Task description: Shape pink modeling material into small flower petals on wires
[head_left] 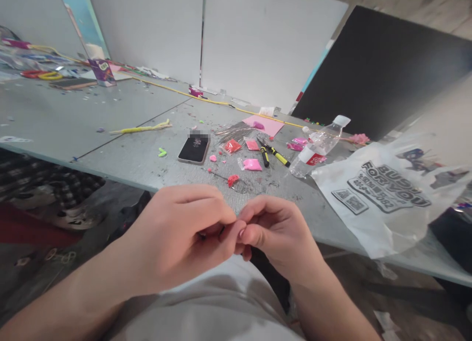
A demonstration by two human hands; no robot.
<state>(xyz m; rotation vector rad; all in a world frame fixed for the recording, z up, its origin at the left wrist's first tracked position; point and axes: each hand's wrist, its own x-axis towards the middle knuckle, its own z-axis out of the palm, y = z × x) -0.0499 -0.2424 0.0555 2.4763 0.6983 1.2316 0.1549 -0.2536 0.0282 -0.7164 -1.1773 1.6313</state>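
My left hand (180, 232) and my right hand (276, 232) meet in front of my lap, just below the near edge of the grey table (121, 134). The fingers of both are curled and pinched together at the fingertips around something tiny that I cannot make out. On the table beyond them lie a small red beaded piece (233, 179) on thin wire, little bags of pink beads (252, 164) and red beads (232, 145), and yellow-handled pliers (271, 153).
A black phone (194, 148) lies face up left of the beads. A tipped plastic water bottle (319, 145) and a white printed plastic bag (383, 193) sit at the right. Pink paper (263, 125), yellow pipe cleaners (142, 129) and craft clutter lie farther back. White boards stand behind.
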